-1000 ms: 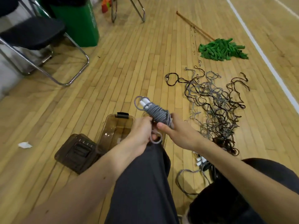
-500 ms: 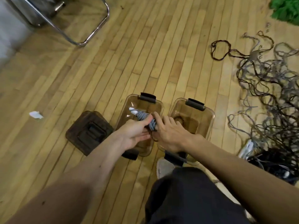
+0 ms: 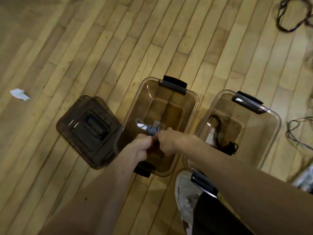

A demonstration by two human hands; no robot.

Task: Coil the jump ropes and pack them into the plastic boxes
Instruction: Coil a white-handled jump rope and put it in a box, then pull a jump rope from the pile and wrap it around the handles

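- I am holding the tightly wound grey jump rope (image 3: 151, 130), its white handle tip pointing toward ten o'clock, over the open mouth of the brown-tinted clear plastic box (image 3: 193, 106) with black latches. I cannot tell whether it is touching the bottom.
- My left hand (image 3: 141, 149) is gripping the near end of the bundle, fingers curled round it. My right hand (image 3: 171, 141), at three o'clock of the left, is pinching the wraps with its fingers bent closed.
- I am judging this rope as coiled and nearly packed; only setting it down and letting go remain.
- At three o'clock of that box, a second tinted plastic box (image 3: 274, 126) is already holding a coiled dark jump rope (image 3: 218, 133).
- At nine o'clock, a smoky dark plastic lid (image 3: 88, 131) is lying on the pale wooden plank floor (image 3: 84, 56), so closing up is not yet done.
- Loose tangled ropes (image 3: 294, 133) are trailing in from the three o'clock edge, and a dark rope loop (image 3: 288, 16) is lying at one o'clock; those are waiting to be coiled.
- I am counting two boxes, one lid that I can make out, one grey coil in my hands and one dark coil packed. The loose ropes are too tangled and cut off to count.
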